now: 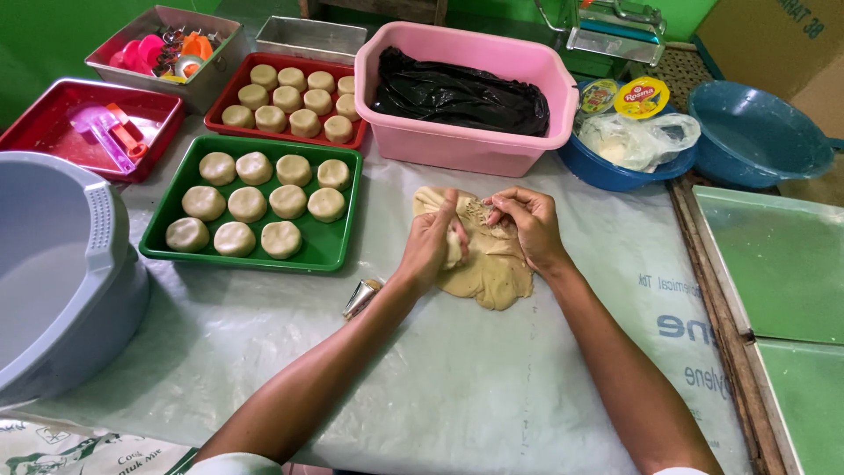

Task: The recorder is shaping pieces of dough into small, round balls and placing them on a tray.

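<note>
A flat slab of pale beige dough (492,273) lies on the plastic-covered table (457,387). My left hand (432,242) grips a lump of it at the slab's left edge, fingers curled round the dough. My right hand (529,224) pinches the dough at the slab's top, fingertips pressed into the torn middle. Both hands nearly meet above the slab. A small metal cone-shaped cutter (361,297) lies just left of my left wrist.
A green tray (338,251) holds several round dough pieces; a red tray (230,88) behind it holds more. A pink tub (466,145) with a black bag stands behind the dough. A grey basin (61,290) is at left, blue bowls (756,132) and green trays (782,264) at right.
</note>
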